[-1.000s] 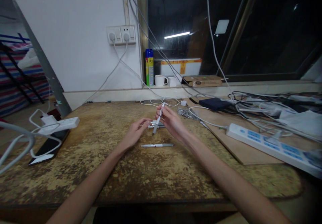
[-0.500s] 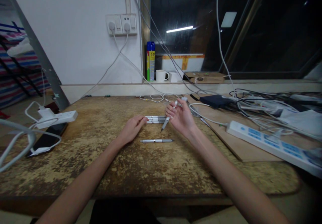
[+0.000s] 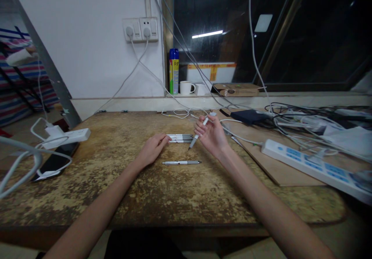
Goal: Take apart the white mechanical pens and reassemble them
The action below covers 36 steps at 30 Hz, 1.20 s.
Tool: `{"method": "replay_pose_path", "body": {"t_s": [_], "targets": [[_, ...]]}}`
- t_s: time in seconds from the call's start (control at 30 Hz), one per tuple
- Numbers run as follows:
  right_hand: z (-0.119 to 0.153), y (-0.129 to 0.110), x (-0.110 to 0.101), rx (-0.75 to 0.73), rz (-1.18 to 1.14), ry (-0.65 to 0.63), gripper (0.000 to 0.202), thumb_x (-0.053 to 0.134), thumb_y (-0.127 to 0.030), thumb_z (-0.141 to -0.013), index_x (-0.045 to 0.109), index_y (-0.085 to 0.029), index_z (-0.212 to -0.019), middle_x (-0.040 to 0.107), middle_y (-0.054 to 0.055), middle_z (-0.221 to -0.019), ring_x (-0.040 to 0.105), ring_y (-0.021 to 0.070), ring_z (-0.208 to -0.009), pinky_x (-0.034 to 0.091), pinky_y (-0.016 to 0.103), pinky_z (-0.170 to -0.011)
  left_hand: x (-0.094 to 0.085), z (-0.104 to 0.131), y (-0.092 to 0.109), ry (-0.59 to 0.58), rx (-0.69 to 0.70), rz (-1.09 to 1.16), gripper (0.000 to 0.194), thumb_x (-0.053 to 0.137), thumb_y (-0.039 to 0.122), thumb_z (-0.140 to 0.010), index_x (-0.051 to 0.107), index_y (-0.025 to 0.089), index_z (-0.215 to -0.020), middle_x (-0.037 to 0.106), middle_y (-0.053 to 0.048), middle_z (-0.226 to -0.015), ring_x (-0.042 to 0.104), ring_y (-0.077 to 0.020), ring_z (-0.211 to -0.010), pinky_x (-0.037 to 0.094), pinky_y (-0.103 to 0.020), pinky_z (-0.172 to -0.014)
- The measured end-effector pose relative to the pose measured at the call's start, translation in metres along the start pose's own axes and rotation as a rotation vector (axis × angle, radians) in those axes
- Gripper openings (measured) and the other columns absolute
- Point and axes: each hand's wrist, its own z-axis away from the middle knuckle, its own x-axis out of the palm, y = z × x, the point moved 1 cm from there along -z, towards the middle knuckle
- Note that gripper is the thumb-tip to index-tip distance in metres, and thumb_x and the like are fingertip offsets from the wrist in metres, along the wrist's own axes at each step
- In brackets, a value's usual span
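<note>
The head view shows you with a row of pens [image 3: 180, 138] already set side by side on the worn table [image 3: 151, 204], while two others are outside it, so as far as can be judged the grouping is well along but not complete. Your right hand [image 3: 214, 137] pinches one of these, the held pen [image 3: 195, 139], tilted with its dark tip down, just beside the row's right end. Your left hand [image 3: 152, 149] has its fingers drawn close together at the row's left end; you cannot tell from here whether they grip anything. The lone pen [image 3: 180, 162] lies flat, nearer to you than the row, between your hands and touched by neither.
</note>
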Motion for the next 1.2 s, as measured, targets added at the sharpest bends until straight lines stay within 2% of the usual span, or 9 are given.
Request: {"method": "replay_pose_path", "body": {"t_s": [0.27, 0.43, 0.57, 1.0, 1.2], "targets": [[0.0011, 0.0001, 0.0003, 0.011, -0.021, -0.036, 0.021, 0.050, -0.038, -0.092, 0.051, -0.023, -0.078, 0.026, -0.005, -0.060, 0.028, 0.0129, -0.050, 0.038, 0.024, -0.050, 0.0008, -0.0002, -0.0008, -0.011, 0.002, 0.017, 0.045, 0.035, 0.046, -0.102, 0.071, 0.019, -0.105, 0.073, -0.007, -0.103, 0.064, -0.0238, -0.099, 0.044, -0.033, -0.093], [0.0016, -0.0009, 0.0006, 0.009, 0.010, -0.007, 0.025, 0.050, -0.046, -0.092, 0.052, -0.024, -0.079, 0.027, -0.005, -0.059, 0.028, 0.0137, -0.050, 0.038, 0.025, -0.051, 0.0004, -0.0001, 0.0006, -0.013, 0.007, 0.028, 0.044, 0.036, 0.045, -0.102, 0.072, 0.020, -0.101, 0.073, -0.007, -0.104, 0.064, -0.0240, -0.099, 0.044, -0.033, -0.094], [0.0005, -0.0011, 0.0006, -0.010, -0.004, -0.013, 0.021, 0.050, -0.039, -0.092, 0.051, -0.024, -0.077, 0.023, -0.005, -0.060, 0.027, 0.0135, -0.051, 0.038, 0.024, -0.051, 0.0004, 0.0000, 0.0006, -0.014, 0.001, 0.030, 0.043, 0.037, 0.045, -0.101, 0.072, 0.021, -0.102, 0.073, -0.007, -0.103, 0.064, -0.0240, -0.098, 0.044, -0.032, -0.093], [0.0014, -0.0015, 0.0009, -0.005, 0.015, -0.010, 0.024, 0.049, -0.044, -0.091, 0.053, -0.024, -0.080, 0.022, -0.005, -0.061, 0.025, 0.0138, -0.051, 0.036, 0.025, -0.049, 0.0004, 0.0000, -0.0001, -0.026, 0.009, 0.002, 0.045, 0.034, 0.046, -0.102, 0.071, 0.021, -0.099, 0.073, -0.007, -0.104, 0.064, -0.0234, -0.099, 0.044, -0.032, -0.093], [0.0024, -0.0017, 0.0019, -0.014, 0.020, -0.003, 0.022, 0.050, -0.040, -0.091, 0.051, -0.024, -0.077, 0.023, -0.005, -0.060, 0.027, 0.0138, -0.050, 0.037, 0.025, -0.051, 0.0000, 0.0003, 0.0011, -0.041, -0.002, 0.005, 0.044, 0.036, 0.047, -0.101, 0.071, 0.021, -0.098, 0.073, -0.007, -0.102, 0.064, -0.0236, -0.098, 0.045, -0.032, -0.092]]}}
